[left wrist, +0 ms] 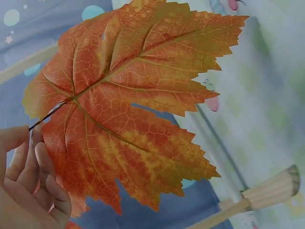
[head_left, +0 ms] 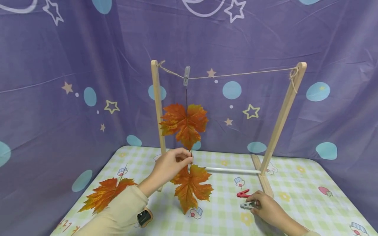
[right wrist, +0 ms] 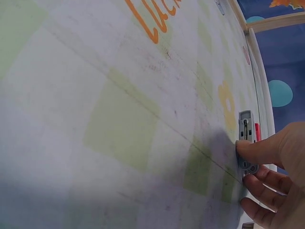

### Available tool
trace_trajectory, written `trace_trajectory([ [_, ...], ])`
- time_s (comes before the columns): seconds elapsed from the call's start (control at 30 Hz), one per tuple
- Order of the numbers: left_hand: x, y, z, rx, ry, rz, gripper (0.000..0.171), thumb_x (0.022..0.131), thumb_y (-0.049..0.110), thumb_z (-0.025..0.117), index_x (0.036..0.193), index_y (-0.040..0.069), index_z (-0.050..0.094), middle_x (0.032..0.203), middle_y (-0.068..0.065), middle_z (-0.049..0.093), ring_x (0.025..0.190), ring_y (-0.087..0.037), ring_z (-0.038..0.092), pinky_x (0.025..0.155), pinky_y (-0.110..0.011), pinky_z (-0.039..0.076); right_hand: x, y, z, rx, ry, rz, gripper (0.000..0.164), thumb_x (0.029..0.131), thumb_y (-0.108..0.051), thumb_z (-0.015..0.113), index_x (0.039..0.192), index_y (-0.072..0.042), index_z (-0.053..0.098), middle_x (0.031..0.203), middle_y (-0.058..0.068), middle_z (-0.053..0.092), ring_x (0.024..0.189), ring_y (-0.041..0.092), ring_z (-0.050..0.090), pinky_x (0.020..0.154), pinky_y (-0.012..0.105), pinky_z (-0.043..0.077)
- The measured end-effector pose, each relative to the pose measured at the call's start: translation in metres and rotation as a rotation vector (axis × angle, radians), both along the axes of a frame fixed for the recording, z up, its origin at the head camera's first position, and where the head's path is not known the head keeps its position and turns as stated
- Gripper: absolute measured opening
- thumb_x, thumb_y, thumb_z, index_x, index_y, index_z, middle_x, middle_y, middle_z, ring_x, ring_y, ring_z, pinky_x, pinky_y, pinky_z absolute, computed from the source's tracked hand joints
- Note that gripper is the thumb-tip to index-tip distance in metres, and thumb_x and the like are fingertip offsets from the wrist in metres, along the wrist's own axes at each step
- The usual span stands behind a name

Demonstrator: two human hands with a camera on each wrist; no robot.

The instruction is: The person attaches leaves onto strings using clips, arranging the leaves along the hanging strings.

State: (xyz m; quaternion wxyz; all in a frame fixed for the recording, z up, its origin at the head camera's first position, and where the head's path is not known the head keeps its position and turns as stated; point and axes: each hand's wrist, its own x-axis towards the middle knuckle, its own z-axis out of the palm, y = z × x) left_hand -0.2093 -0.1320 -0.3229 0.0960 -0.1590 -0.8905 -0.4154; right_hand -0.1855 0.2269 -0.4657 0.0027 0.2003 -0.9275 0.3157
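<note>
My left hand (head_left: pixel 172 165) pinches the thin dark stem of an orange maple leaf (head_left: pixel 193 186), which hangs below the fingers; the left wrist view shows this leaf (left wrist: pixel 128 95) up close. Just above, another maple leaf (head_left: pixel 186 124) dangles from a twine line (head_left: pixel 236 74), its stem clipped by a grey clothespin (head_left: pixel 186 76). Low over the table at right, my right hand (head_left: pixel 267 208) holds a second grey clothespin (head_left: pixel 247 205) between thumb and fingers, also visible in the right wrist view (right wrist: pixel 246 129). A red clothespin (head_left: pixel 243 193) lies right behind it.
The twine runs between two wooden posts (head_left: pixel 283 118), joined low down by a white rod (head_left: pixel 233 170). A third maple leaf (head_left: pixel 107 193) lies on the checked tablecloth (head_left: pixel 224 216) at left. A dark watch-like object (head_left: pixel 144 217) shows by the left sleeve.
</note>
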Motion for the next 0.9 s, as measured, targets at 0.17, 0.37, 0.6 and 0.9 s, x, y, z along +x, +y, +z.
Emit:
trace_trajectory([
  [0.17,0.000,0.010,0.012,-0.005,0.046,-0.014,0.006,0.093,0.031,0.072,0.097,0.027,0.073,0.086,0.013,0.069,0.073,-0.005,0.062,0.063,-0.033,0.049,0.001,0.000,-0.001,0.015,0.008,-0.008,0.029,0.074,0.002,0.082,0.100,-0.007,0.071,0.089,-0.004,0.054,0.072,0.004,0.044,0.059,0.023,0.040],
  [0.37,-0.003,0.024,0.023,0.007,0.070,-0.028,0.009,0.093,0.034,0.070,0.099,0.027,0.073,0.085,0.014,0.069,0.073,-0.006,0.062,0.062,-0.034,0.048,0.003,0.002,-0.001,0.029,0.006,-0.031,0.028,0.075,0.000,0.082,0.100,-0.006,0.072,0.088,-0.004,0.053,0.072,0.005,0.044,0.058,0.023,0.041],
  [0.6,-0.009,0.038,0.030,-0.011,0.094,-0.034,0.011,0.095,0.036,0.068,0.102,0.028,0.072,0.086,0.015,0.068,0.073,-0.005,0.061,0.058,-0.033,0.047,0.000,0.003,-0.001,0.038,0.027,-0.016,0.024,0.076,-0.001,0.082,0.097,-0.008,0.071,0.090,-0.004,0.054,0.073,0.005,0.045,0.059,0.023,0.042],
  [0.9,-0.014,0.051,0.036,-0.002,0.152,-0.009,0.014,0.095,0.041,0.067,0.102,0.030,0.072,0.085,0.019,0.066,0.077,-0.005,0.059,0.063,-0.031,0.048,0.000,0.003,-0.002,0.037,0.048,0.020,0.024,0.077,-0.002,0.082,0.097,-0.008,0.070,0.094,-0.004,0.056,0.074,0.004,0.046,0.060,0.023,0.043],
])
